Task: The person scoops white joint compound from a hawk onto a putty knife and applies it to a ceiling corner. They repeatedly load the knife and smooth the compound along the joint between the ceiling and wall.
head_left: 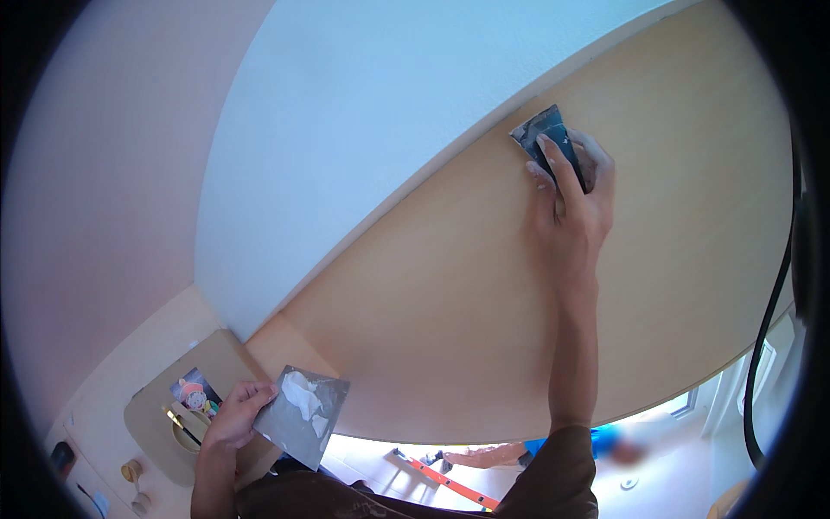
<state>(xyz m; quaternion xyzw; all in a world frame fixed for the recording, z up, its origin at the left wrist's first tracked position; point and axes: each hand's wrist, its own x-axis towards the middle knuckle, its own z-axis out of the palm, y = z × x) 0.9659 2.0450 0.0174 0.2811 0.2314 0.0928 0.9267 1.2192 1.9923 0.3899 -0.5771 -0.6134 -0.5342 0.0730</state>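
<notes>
My right hand (581,208) is raised, its fingers wrapped around a broad dark filling knife (552,123). The knife's blade lies at the seam where the wood-toned panel (450,285) meets the pale blue surface (346,130). Lower left, my left hand (232,417) pinches the edge of a thin, square grey metal plate (294,437). White filler paste (303,398) is smeared in lumps across the plate's face. Pale residue marks the fingers of my right hand.
Beyond my left hand is a beige basin-like surface (145,413) with a brush (183,427) and small items on it. An orange ladder (450,481) and another person in a blue top (605,443) show below the panel. A black cable (772,320) hangs at right.
</notes>
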